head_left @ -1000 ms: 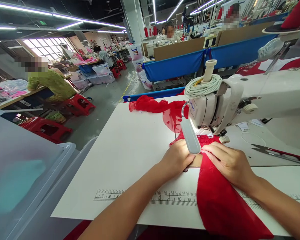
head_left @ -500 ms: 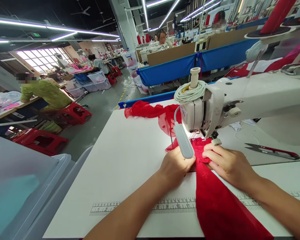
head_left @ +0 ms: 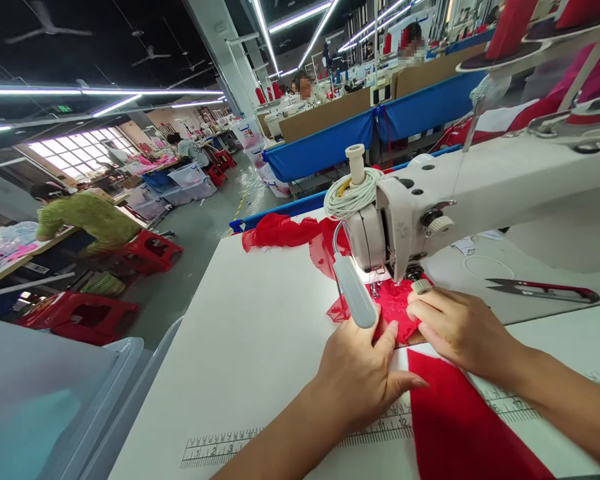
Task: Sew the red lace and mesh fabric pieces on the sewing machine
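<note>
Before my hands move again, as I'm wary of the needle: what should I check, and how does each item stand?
1. Left hand touching the red lace: ok, spread with fingers at its near edge.
2. All left fingertips in sight: cannot tell; the lamp covers part of that hand.
3. Right hand on the lace: ok, fingers at its right side.
4. Presser foot fully down: cannot tell, too small.
5. Thread snips apart from the lace: ok, lying right of it.
</note>
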`<move>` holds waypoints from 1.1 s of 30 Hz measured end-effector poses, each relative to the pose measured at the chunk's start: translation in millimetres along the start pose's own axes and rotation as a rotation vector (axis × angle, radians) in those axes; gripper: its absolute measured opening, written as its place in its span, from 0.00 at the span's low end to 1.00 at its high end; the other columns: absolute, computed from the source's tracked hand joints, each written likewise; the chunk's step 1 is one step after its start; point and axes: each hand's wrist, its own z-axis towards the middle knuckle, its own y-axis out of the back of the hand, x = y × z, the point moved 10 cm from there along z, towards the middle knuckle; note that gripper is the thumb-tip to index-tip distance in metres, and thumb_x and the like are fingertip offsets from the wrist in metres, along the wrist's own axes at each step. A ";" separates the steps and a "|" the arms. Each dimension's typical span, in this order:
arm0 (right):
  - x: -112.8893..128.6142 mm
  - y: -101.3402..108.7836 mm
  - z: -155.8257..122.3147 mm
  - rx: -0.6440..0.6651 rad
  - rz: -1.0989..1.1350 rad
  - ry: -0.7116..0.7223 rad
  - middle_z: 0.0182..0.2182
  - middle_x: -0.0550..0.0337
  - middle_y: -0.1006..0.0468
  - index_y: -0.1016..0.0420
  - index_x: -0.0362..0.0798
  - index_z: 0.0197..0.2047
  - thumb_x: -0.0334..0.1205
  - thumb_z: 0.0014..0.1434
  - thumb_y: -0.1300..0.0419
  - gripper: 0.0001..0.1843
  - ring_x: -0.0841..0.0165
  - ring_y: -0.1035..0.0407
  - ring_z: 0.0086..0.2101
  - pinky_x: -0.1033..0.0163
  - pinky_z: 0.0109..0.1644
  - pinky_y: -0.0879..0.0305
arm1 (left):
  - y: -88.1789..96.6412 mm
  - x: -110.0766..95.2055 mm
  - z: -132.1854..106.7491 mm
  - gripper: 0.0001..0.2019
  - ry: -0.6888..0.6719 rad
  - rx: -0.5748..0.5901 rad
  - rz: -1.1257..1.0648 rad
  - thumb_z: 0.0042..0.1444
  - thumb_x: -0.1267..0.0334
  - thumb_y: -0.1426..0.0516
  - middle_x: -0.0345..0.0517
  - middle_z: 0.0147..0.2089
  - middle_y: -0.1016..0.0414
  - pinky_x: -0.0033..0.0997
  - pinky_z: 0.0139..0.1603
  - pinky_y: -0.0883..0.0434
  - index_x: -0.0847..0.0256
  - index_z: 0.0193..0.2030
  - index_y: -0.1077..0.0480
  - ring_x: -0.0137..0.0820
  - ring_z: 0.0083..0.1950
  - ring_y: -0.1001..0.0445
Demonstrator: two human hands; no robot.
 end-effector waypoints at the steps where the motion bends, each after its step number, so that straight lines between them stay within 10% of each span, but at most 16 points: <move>1: -0.4 0.1 -0.1 -0.001 0.000 -0.003 0.24 0.60 0.31 0.31 0.46 0.28 0.23 0.59 0.51 0.14 0.69 0.38 0.26 0.63 0.28 0.45 | -0.3 -0.3 -0.5 0.44 0.001 -0.007 0.010 0.65 0.39 0.74 0.61 0.48 0.23 0.37 0.28 0.29 0.67 0.50 0.25 0.41 0.39 0.25; 33: -10.1 -9.5 4.9 0.051 -0.019 -0.088 0.23 0.62 0.34 0.35 0.49 0.26 0.22 0.54 0.52 0.13 0.69 0.40 0.24 0.64 0.26 0.47 | -12.0 14.1 -2.6 0.40 0.043 -0.006 0.109 0.64 0.34 0.64 0.58 0.37 0.24 0.38 0.34 0.27 0.66 0.55 0.27 0.44 0.41 0.25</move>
